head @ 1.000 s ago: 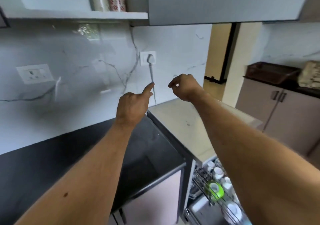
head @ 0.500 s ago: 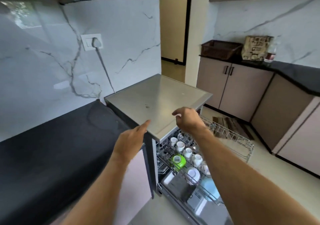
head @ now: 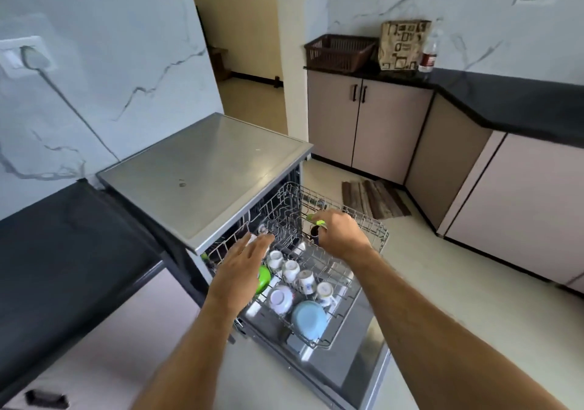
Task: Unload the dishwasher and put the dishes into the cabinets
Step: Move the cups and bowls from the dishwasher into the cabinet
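The dishwasher point(head: 205, 169) stands open with its door point(head: 347, 368) down and the wire rack point(head: 366, 223) pulled out. In the rack stand several upturned white cups point(head: 290, 269), a green cup point(head: 264, 278), a white bowl point(head: 279, 299) and a light blue bowl point(head: 308, 319). My left hand point(head: 246, 261) hovers flat over the rack's left side with fingers spread, partly covering the green cup. My right hand point(head: 341, 234) is at the rack's far part, fingers curled on a dark cup point(head: 314, 229) with green trim, mostly hidden by the hand.
A black counter point(head: 63, 236) runs to the left of the dishwasher. Beige lower cabinets point(head: 357, 122) line the right wall under a black top with a brown basket point(head: 339, 52), a patterned bag point(head: 404, 45) and a bottle point(head: 428, 52). A striped mat point(head: 376, 198) lies on the floor.
My view has swung down from the wall shelf to the dishwasher. Both hands dropped from chest height into the rack; the right one closed on the dark cup.
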Tool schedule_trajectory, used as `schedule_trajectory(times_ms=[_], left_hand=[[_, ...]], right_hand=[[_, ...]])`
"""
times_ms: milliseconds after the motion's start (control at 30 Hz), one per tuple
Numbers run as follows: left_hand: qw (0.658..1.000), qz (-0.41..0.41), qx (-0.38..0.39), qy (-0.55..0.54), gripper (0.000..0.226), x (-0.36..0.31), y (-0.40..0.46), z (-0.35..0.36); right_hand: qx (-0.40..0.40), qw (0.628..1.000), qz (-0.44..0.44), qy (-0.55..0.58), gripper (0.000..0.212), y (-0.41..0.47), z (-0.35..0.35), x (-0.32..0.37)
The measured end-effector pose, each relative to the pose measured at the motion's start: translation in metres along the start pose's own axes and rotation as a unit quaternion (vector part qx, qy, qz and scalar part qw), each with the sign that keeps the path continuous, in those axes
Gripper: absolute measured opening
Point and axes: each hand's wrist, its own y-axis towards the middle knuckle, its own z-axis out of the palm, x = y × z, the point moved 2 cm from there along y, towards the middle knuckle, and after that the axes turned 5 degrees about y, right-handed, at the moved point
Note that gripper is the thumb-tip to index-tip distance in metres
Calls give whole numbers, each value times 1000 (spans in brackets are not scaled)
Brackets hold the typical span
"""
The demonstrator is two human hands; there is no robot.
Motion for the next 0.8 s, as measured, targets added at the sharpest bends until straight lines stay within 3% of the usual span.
schedule_trajectory(times_ms=[300,533,800], left_hand=[[995,-9,99,-9,87,-3,22,56],[987,13,159,-31,78,4,85,120],[984,-7,166,-61,77,27,175,193]], right_hand=[[4,997,52,53,48,38,4,-67],[39,994,94,46,48,94,41,-119],[86,987,117,69,55,177,103,-164]])
